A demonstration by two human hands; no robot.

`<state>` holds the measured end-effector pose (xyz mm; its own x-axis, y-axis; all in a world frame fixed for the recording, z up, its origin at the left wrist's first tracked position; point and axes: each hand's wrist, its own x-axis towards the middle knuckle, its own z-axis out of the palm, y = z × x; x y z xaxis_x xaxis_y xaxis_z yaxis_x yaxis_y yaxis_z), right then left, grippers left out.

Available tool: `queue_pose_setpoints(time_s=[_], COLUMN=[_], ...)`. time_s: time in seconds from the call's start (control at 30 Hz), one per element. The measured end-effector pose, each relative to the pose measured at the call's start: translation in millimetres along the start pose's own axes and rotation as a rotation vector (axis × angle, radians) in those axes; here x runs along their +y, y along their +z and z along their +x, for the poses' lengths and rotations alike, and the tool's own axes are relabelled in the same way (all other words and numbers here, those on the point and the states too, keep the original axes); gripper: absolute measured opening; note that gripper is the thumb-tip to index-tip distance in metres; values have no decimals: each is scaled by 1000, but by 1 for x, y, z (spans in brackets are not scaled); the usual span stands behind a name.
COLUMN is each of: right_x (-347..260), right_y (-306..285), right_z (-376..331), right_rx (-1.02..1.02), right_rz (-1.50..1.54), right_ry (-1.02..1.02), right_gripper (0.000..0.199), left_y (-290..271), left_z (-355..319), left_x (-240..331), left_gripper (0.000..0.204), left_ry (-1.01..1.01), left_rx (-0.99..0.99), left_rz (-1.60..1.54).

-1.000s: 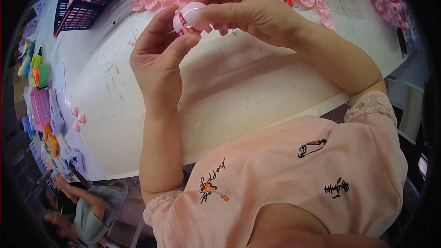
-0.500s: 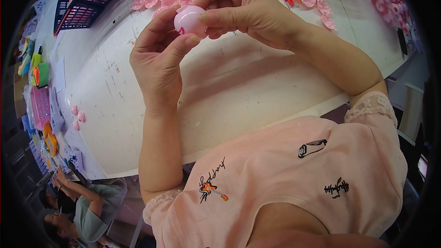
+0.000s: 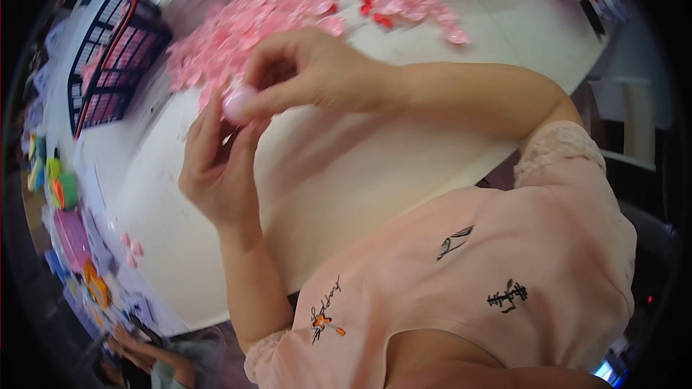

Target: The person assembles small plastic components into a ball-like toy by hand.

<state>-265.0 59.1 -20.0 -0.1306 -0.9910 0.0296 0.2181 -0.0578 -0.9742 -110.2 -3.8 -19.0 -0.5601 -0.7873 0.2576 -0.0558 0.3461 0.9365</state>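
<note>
Over the white table (image 3: 404,166), bare surface under the hands; near edge curves past the torso, pile of pink pieces (image 3: 288,11) behind, dark basket (image 3: 108,65) far left. Left hand (image 3: 220,173) upright, fingers half-curled, fingertips pinching small pink round piece (image 3: 236,101). Right hand (image 3: 317,75) comes from the right, thumb and fingers closed on same piece. Piece roundish, blurred; long axis and facing unclear.
</note>
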Motion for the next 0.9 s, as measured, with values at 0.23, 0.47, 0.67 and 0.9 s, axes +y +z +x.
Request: queue_pose_setpoints(time_s=[0.23,0.47,0.67,0.9], right_x=[-3,-53,-70,-72], right_y=[-4,-79,-64,-43], right_z=[-2,31,14,10], right_rx=[-61,296,98,199], right_rz=[-132,-1166,-1570,-1272], right_ry=[32,-388,44,171], right_gripper=[19,18,20,25], left_y=[-3,-16,-18,-18], left_z=[2,7,11,13], left_x=[2,1,-3,-5], left_gripper=[39,40,40,41], left_ry=[159,-104,-150,-225], left_rx=[-30,72,50,0], left_rz=[310,-187,-247,-369])
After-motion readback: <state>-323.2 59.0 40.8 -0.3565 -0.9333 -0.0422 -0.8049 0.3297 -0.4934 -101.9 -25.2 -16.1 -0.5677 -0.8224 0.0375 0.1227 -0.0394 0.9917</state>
